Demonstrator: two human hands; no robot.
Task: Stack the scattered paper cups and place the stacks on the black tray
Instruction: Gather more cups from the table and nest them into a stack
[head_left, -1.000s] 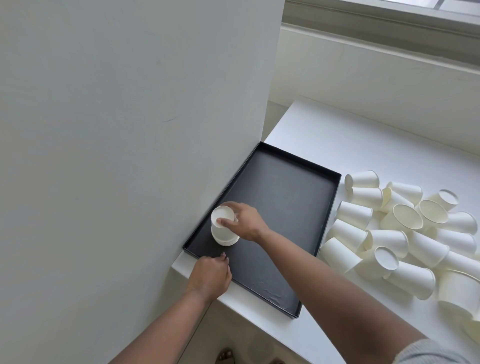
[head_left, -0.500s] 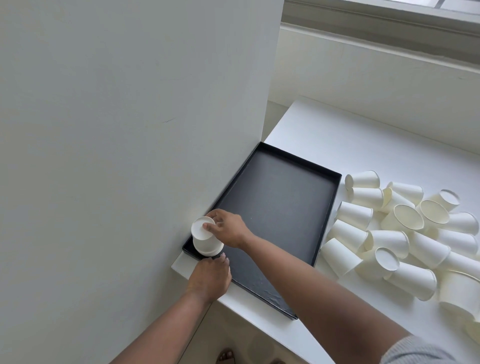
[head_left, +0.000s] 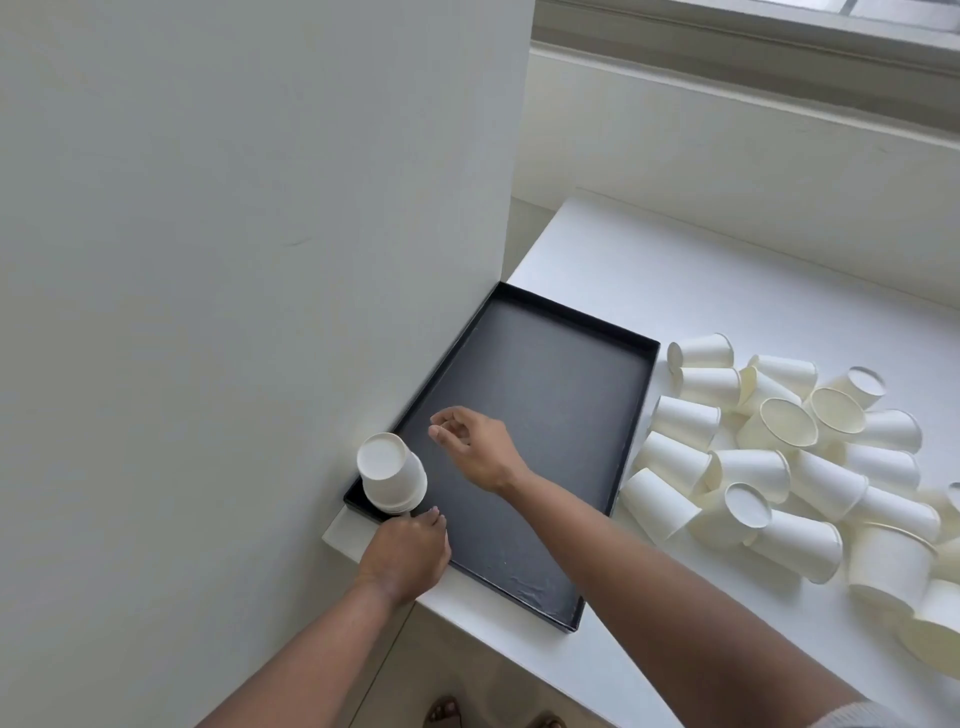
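Observation:
A short stack of white paper cups stands upside down in the near left corner of the black tray, close to the wall. My right hand hovers just to the right of the stack, fingers loosely apart, holding nothing. My left hand rests on the tray's near edge right below the stack, fingers curled on the rim. A heap of several loose white paper cups lies on the white table to the right of the tray.
A tall pale wall panel rises directly along the tray's left side. The table's near edge runs diagonally below the tray. A window ledge lies behind the table. Sandalled feet show on the floor below.
My right hand carried the cup stack to the tray's near left corner, set it down and let go, then drew back to the right. My left hand stayed on the tray's edge.

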